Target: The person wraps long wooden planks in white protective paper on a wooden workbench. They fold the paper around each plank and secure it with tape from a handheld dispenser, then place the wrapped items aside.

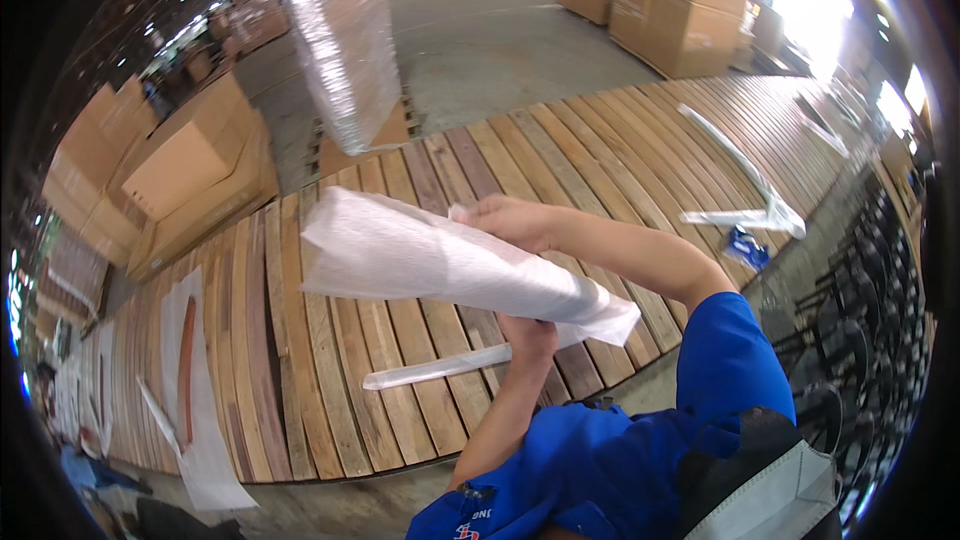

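A long bundle in white foam wrap (430, 250) slants across in front of me above the wooden slats. Its wide left end is loose, and whatever it covers is hidden. On the far side, my right hand (510, 223) pinches the upper edge of the wrap. My left hand (528, 335) grips the bundle from beneath; its fingertips are hidden. A thin white-wrapped strip (435, 370) runs from the left to under the bundle's right end; I cannot tell whether the two are joined.
The slatted wooden table (400, 430) curves around me. A wrapped L-shaped piece (770, 210) and a blue packet (746, 248) lie right. A brown curved piece (187, 360) rests on foam at left. Cartons (190, 160), a film-wrapped stack (345, 60) and black chair-like frames (850, 340) stand around.
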Tool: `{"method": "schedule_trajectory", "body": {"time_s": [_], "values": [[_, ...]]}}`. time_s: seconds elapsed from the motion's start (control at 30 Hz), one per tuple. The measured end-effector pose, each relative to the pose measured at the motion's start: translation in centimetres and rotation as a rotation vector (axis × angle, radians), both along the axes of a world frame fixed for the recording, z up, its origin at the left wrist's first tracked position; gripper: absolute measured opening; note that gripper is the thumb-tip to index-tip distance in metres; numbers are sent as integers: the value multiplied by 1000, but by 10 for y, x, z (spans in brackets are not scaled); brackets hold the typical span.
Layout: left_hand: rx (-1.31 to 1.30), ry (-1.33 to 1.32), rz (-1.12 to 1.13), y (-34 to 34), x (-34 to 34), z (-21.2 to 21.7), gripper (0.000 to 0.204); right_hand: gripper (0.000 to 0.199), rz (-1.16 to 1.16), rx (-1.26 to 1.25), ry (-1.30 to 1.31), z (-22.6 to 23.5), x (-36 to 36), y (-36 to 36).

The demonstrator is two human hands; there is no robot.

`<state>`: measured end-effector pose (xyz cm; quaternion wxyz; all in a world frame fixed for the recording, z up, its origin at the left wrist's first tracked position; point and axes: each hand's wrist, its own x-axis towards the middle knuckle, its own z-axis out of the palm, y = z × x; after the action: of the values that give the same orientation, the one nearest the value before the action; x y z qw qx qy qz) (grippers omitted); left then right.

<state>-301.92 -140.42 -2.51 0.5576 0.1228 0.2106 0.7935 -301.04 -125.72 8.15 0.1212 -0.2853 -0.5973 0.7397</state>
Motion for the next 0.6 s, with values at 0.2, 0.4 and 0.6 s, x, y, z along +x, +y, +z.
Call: {"method": "schedule_trajectory", "body": {"time_s": [0.2,0.4,0.6], "values": [[-49,120,85,19,-9,-23,64,36,-556,360,140,30,96,-42],[140,471,204,20,-17,-41,78,9,-798,1159,44,2,108,-116],[235,532,232,-7,1,26,52,21,-894,1675,419,-7,105,-129]]}}
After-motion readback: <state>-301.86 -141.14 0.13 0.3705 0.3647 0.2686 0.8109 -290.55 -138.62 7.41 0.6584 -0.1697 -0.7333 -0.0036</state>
